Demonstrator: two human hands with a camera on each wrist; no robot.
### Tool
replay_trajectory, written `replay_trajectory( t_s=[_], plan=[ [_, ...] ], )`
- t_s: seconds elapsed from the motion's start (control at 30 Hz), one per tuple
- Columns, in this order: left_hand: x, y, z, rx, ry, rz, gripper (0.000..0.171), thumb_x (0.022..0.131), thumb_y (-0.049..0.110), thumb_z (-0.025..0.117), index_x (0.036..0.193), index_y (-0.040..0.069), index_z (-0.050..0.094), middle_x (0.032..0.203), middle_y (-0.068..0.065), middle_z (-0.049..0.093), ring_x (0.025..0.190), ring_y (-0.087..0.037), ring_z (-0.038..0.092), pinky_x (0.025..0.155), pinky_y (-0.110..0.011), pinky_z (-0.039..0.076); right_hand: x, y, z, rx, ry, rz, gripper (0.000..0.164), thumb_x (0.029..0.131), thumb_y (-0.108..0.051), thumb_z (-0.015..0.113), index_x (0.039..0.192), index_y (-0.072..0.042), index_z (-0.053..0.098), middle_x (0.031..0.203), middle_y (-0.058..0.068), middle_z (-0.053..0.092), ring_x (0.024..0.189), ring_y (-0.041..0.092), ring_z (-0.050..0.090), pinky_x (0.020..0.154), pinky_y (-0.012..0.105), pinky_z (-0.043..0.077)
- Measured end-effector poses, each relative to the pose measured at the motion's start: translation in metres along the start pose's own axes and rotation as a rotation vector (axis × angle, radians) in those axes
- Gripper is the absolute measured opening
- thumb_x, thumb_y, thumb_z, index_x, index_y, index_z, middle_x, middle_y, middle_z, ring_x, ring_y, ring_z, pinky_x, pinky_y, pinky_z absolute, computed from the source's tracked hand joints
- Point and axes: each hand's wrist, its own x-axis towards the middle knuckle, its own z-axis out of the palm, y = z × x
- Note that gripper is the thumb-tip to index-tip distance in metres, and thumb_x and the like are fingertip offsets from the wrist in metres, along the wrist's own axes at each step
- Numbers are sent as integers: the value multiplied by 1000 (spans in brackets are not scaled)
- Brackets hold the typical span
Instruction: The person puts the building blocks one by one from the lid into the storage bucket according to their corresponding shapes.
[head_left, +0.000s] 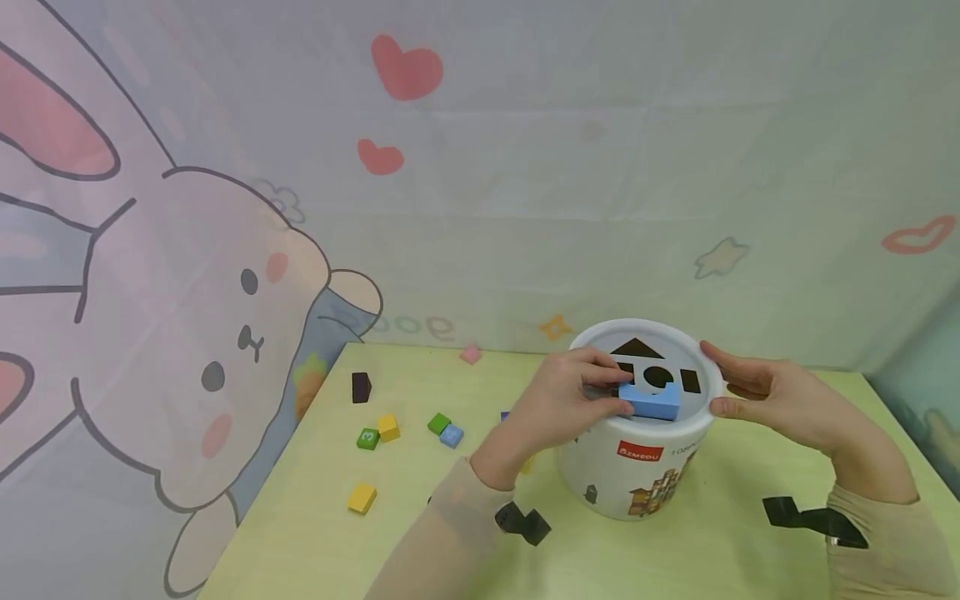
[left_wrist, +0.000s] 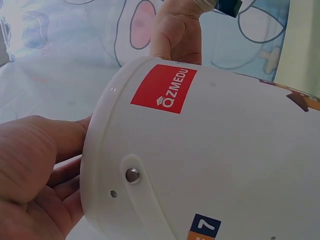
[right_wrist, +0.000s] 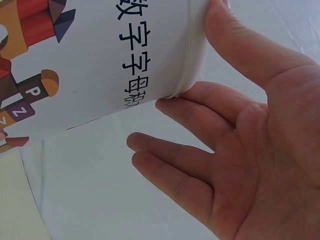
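A white lidded bucket (head_left: 633, 475) printed with toy buildings stands upright right of centre in the head view. Its lid (head_left: 708, 379) has dark triangular, round and four-sided cutouts. Thumb and fingers of my left hand (head_left: 558, 396) pinch the left end of a light-blue block (head_left: 651, 403) at the lid's near side; part of the block is hidden. My right hand (head_left: 783, 400) touches the lid's rim from the right, thumb and fingers extended. In the right wrist view its other fingers (right_wrist: 175, 160) stand straight, apart from the bucket wall.
Scattered left on the pale green tabletop (head_left: 300, 546) are a dark block (head_left: 362, 387), yellow blocks (head_left: 362, 498), green blocks (head_left: 367, 438) and a blue block (head_left: 452, 436). A partly hidden blue piece (head_left: 505, 416) lies beside the left forearm. Behind hangs a printed backdrop (head_left: 525, 208).
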Motion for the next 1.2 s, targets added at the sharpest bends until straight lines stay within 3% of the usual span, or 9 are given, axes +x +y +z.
replay_trajectory(
  t_s=[0.87, 1.2],
  plan=[
    [1, -2, 0, 28, -1, -3, 32, 90, 13, 89, 119, 1, 82, 115, -5, 75, 97, -10, 68, 77, -12, 52, -3, -3, 1, 9, -3, 19, 80, 103, -17, 75, 169, -9, 30, 152, 25, 56, 120, -6, 58, 90, 21, 54],
    [1, -1, -3, 46, -34, 10, 30, 90, 13, 89, 117, 2, 82, 115, -7, 74, 99, -13, 69, 81, -12, 52, -3, -2, 3, -6, 1, 32, 81, 103, -20, 76, 169, -10, 30, 151, 25, 57, 121, -2, 59, 90, 21, 55]
  ],
)
